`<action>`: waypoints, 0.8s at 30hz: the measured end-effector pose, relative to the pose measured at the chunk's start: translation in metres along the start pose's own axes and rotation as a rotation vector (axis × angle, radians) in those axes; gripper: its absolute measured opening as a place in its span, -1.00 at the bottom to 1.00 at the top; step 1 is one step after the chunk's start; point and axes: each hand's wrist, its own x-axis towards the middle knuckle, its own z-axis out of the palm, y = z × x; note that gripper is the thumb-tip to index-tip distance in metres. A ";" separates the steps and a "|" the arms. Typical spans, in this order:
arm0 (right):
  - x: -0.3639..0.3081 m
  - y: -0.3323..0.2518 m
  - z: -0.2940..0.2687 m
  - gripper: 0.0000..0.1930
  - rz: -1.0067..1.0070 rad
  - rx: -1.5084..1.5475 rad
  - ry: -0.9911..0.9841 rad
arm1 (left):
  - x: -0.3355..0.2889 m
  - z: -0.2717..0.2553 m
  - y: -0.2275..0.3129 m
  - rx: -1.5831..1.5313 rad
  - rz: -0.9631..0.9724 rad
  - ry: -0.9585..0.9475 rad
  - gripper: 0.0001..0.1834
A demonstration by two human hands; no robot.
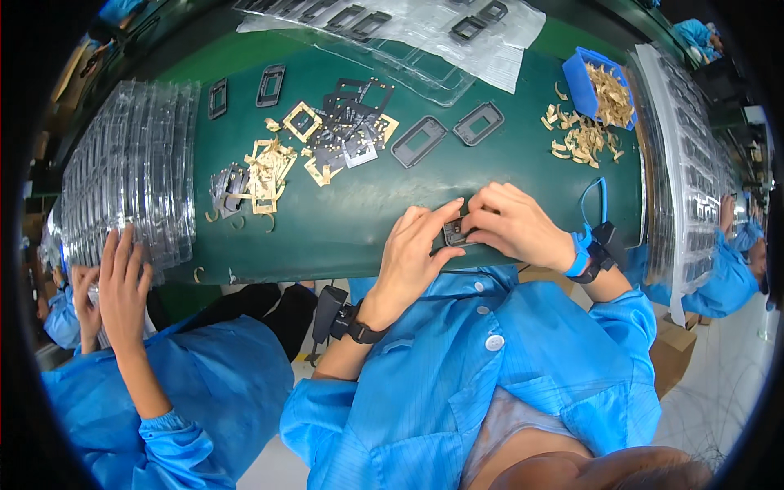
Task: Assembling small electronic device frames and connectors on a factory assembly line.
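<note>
Near the far right corner of the green bench (327, 237), a blue bin (579, 91) heaped with curved tan strips (609, 94); just beside it, toward the near edge, more loose strips (586, 143) in a pile. Along the left edge, a row of stacked clear trays (122, 163), contents too hard to tell, with a co-worker's hand (124, 273) by the end of it. At the right edge, another tray stack (684, 171), dark parts in its pockets. Toward the far edge, a whitish sheet (508, 57) bearing several dark frames (469, 28), and just beside it a clear tray (437, 86).

At the near edge, right of its middle, a small black frame (451, 234) between both hands. Left hand (411, 251) back upward, wrist strapped in black, thumb and forefinger apart on opposite sides of the frame, clamped on it. Right hand (516, 222) reaching in from the other side, knuckles arched, fingertips bent down at the frame. Cannot tell whether pinched together on anything there. Farther in from the near edge, two grey frames (419, 142) side by side; left of them, a heap of dark cut-out sheets (343, 139).
</note>
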 end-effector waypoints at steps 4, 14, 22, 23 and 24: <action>0.007 0.001 0.010 -0.86 -0.002 0.041 -0.056 | -0.002 0.002 -0.003 -0.003 0.000 0.015 -0.16; 0.024 -0.005 -0.001 -0.92 -0.169 -0.136 -0.226 | -0.002 0.002 0.001 -0.030 -0.033 0.047 -0.12; 0.018 0.007 0.009 -0.90 -0.480 -0.451 -0.150 | -0.005 0.005 -0.004 0.002 -0.029 0.049 -0.16; 0.017 0.007 0.010 -0.89 -0.501 -0.461 -0.147 | -0.005 0.005 -0.004 0.002 -0.015 0.055 -0.17; 0.016 0.008 0.010 -0.88 -0.522 -0.472 -0.143 | -0.004 0.005 -0.004 0.002 -0.015 0.051 -0.17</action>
